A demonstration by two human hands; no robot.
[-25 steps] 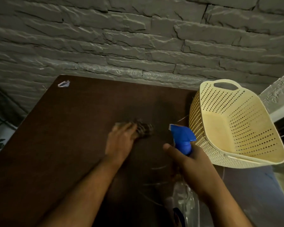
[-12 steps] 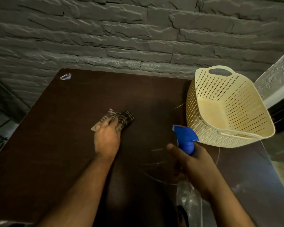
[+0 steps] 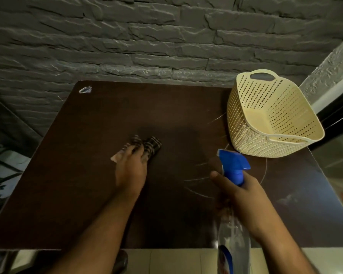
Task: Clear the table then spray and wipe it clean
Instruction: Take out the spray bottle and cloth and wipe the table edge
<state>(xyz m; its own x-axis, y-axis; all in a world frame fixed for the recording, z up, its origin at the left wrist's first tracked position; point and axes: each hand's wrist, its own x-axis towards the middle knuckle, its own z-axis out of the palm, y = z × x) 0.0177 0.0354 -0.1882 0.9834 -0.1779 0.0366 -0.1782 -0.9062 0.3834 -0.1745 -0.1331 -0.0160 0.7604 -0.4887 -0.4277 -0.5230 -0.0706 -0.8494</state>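
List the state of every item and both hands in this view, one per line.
Checked cloth: bunched, flat on table under left hand.
Left hand: pressing the cloth.
Blue-headed clear spray bottle: held off the table, nozzle pointing away.
Right hand: gripping the bottle's neck.
Cream perforated plastic basket: upright, empty.
Dark brown table: scratched.

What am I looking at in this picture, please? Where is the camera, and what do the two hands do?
There is no machine here: a person wears a camera on the head, and it looks down at their own arms. The left hand presses a checked cloth onto the dark brown table. The right hand grips a spray bottle with a blue head. A cream perforated basket stands at the table's right side. A small shiny scrap lies at the far left corner.
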